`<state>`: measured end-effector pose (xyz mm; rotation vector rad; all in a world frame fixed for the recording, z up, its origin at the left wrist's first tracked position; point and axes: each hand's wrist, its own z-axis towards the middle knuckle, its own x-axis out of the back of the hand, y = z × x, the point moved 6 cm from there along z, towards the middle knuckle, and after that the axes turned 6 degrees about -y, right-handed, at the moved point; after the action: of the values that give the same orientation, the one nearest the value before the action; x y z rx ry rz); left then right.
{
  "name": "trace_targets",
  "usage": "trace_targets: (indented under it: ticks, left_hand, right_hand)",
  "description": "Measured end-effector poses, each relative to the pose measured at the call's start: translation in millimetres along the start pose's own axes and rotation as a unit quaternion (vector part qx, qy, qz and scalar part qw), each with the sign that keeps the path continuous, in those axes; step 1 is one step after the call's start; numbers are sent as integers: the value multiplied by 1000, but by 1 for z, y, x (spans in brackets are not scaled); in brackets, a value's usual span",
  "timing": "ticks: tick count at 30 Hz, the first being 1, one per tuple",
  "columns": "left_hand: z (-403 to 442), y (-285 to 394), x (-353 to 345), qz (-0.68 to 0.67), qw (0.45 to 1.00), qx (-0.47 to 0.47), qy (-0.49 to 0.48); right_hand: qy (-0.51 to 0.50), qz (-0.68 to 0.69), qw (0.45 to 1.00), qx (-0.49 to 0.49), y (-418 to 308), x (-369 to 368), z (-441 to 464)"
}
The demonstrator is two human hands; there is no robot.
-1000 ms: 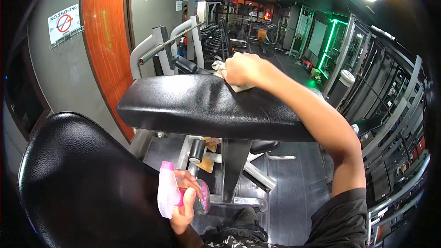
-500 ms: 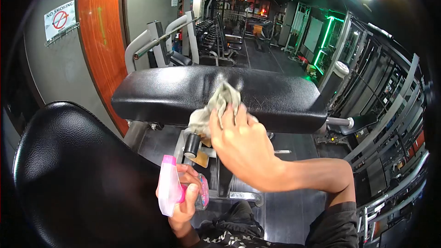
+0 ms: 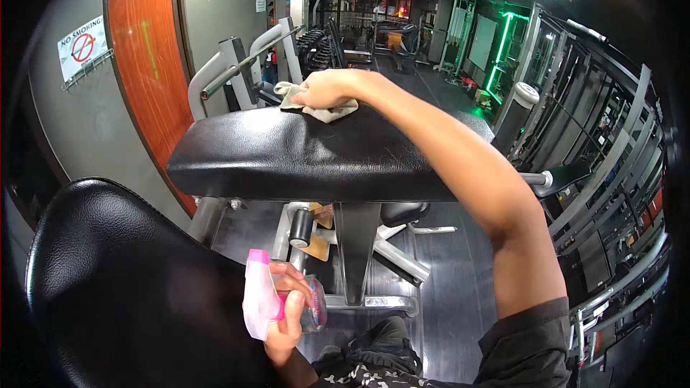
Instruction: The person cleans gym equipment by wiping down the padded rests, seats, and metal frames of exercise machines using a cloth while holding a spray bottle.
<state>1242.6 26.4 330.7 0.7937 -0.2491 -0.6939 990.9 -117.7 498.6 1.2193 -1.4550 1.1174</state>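
Now the right hand (image 3: 325, 90), fingers bunched on a crumpled pale-grey cloth (image 3: 332, 112), sits at the far edge of the long black leather-look pad (image 3: 266, 154), shifted from its near side; wiping thus reaches that edge. The left hand (image 3: 290, 312) grips a translucent pink-and-white plastic spray bottle (image 3: 259, 302) below.

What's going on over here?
A person has both hands busy at a gym machine. The right hand holds a bunched cloth on top of the black pad, by its far edge. The left hand grips a spray bottle on the near side of the pad, with a black seat to its left.
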Motion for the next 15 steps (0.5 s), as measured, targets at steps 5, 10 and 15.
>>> trace_targets:
  ticks: [5,10,15]
  left_hand:
    - [3,6,-7,-26,1000,15,1]
    - [2,0,-7,-4,999,-8,-46]
    - [5,6,7,-20,999,-31,13]
  right_hand:
    - [-52,-77,994,-58,5,6,25]
    - [-65,70,991,-98,13,-7,31]
    - [-121,121,978,-117,18,-6,10]
